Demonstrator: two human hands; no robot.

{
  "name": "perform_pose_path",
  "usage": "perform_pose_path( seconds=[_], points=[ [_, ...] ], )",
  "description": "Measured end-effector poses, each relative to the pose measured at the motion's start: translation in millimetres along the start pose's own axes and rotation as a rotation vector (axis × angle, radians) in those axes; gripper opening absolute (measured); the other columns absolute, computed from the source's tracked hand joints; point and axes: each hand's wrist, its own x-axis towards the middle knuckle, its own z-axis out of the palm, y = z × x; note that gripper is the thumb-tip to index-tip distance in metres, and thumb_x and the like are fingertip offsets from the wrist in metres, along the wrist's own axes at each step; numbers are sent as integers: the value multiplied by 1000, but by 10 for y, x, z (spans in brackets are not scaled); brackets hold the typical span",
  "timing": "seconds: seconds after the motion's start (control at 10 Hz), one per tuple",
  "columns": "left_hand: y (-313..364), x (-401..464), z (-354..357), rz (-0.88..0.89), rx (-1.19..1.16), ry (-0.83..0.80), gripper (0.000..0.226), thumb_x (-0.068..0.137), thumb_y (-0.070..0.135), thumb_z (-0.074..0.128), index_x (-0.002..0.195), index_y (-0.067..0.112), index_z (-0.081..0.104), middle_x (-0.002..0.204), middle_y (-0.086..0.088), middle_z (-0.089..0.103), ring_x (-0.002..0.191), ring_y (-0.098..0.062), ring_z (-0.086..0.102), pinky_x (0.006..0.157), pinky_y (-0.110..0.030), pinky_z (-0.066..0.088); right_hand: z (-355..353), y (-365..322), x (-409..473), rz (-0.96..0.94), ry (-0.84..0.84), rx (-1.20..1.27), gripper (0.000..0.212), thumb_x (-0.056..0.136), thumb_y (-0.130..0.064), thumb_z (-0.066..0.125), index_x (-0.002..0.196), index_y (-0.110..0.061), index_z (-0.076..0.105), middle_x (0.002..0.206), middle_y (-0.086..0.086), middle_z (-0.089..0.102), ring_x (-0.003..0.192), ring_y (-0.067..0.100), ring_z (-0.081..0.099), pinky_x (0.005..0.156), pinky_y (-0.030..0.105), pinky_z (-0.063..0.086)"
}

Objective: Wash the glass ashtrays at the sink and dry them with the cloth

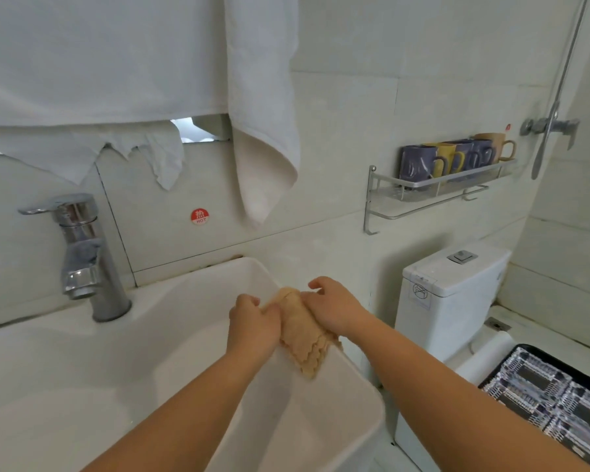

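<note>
My left hand [252,327] is curled tight around one end of the cloth [302,335], knuckles up, gripping it from the left. My right hand [332,310] clamps the other side, fingers folded over the top of the bundle, so the cloth is bunched between my two fists with both hands touching it. The cloth is a pale tan, nubbly piece; its loose scalloped end hangs down below my hands and drapes over the right-hand rim of the sink [361,373]. I can't tell whether an ashtray sits inside the bunched cloth; the fabric hides whatever is in there.

Both hands hover over the right edge of the white basin, near its back corner. Off to my left, well apart from the hands, the chrome faucet [82,257] stands on the sink deck. On the wall behind it I see a round red hot sticker [200,216], and above that white towels [263,107] hang down.

To my right is the toilet tank [453,294], with a metal wall shelf [436,195] above it carrying a row of mugs [457,156]. At the far lower right, a dark tray [556,400] holds what look like clear glass ashtrays [528,383], well apart from my hands.
</note>
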Motion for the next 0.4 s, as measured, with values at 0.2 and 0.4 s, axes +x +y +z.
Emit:
perform_pose_path(
  seconds=[0.2,0.4],
  points=[
    [104,85,-2,-157,-202,-94,5,93,16,55,95,12,57,96,-8,64,83,-21,61,67,-35,56,111,-110,-110,-36,-164,-78,41,103,-27,27,123,-4,55,125,13,57,114,27,53,93,31,39],
    [80,-30,-281,-352,-371,-114,16,92,7,54,108,5,57,90,-5,57,88,-22,58,76,-36,48,21,-208,-189,8,-6,-11,53,101,-30,40,148,-10,30,151,9,36,135,26,38,111,34,31]
  ],
)
